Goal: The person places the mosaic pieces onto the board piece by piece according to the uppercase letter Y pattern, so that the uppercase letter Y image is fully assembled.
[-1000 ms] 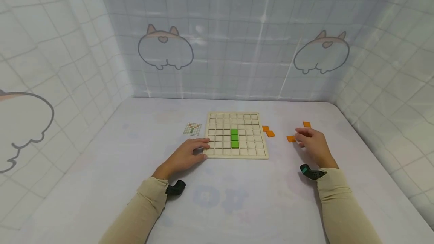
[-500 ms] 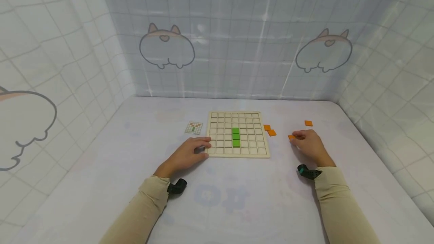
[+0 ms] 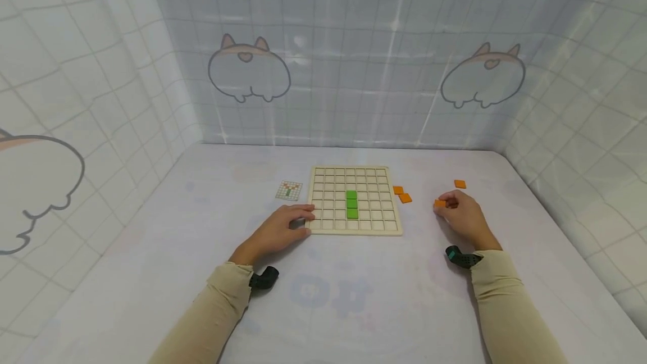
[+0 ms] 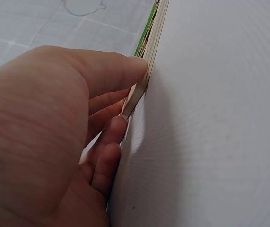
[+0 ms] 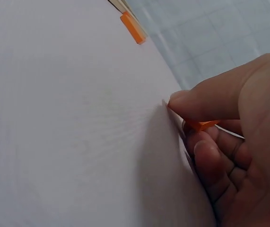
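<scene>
A pale wooden grid board [image 3: 374, 214] lies on the table, with several green square tiles [image 3: 351, 204] in one column of its cells. My left hand [image 3: 277, 229] rests at the board's near left corner; its fingers reach over the left edge and the thumb [image 4: 120, 75] touches the corner. Off to the right, my right hand [image 3: 464, 217] pinches an orange square tile [image 3: 440, 204] between thumb and fingers, low over the table. The right wrist view shows only part of that orange tile [image 5: 203, 125] behind the thumb.
Two orange tiles [image 3: 405, 198] lie just right of the board, and another orange tile [image 3: 460, 183] lies beyond my right hand. A small gridded pattern card [image 3: 288, 190] is left of the board. Tile-patterned walls [image 3: 349, 60] enclose the table's back and sides.
My right hand has closed in on the orange tile by its fingers, pinched it and tipped it up. The left hand stays at the board; the head view has shifted slightly.
</scene>
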`<state>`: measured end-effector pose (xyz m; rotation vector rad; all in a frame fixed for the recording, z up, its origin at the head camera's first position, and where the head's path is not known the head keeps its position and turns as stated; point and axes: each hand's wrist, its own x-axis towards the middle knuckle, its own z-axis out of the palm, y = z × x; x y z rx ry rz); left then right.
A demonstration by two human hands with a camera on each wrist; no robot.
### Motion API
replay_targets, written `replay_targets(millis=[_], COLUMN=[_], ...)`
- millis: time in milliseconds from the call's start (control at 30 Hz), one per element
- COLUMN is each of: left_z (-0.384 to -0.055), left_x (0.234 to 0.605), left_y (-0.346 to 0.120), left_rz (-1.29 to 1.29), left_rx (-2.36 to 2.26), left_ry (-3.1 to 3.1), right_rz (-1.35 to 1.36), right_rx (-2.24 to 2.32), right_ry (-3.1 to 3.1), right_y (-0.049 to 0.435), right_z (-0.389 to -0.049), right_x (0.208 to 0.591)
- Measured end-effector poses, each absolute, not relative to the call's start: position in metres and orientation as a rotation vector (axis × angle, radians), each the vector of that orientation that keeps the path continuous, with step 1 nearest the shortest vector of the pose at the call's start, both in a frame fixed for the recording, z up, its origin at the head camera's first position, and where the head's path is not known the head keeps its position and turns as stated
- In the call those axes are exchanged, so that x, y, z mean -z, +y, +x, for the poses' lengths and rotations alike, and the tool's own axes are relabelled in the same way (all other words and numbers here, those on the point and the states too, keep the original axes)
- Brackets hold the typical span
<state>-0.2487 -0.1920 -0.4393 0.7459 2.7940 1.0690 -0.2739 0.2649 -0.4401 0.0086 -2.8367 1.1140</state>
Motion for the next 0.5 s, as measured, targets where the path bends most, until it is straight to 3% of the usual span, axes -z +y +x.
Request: replay_targets(millis=[500], left_z=[-0.249], left_x=[0.4411], left_y=[-0.1945], left_rz=[0.74], left_rx=[-1.08], left_ry=[2.785], right_rz=[-0.051], right_rx=[-1.194], right_ry=[-2.73], right_y=[0.2626], right_z=[-0.2714], right_x=[0.4398])
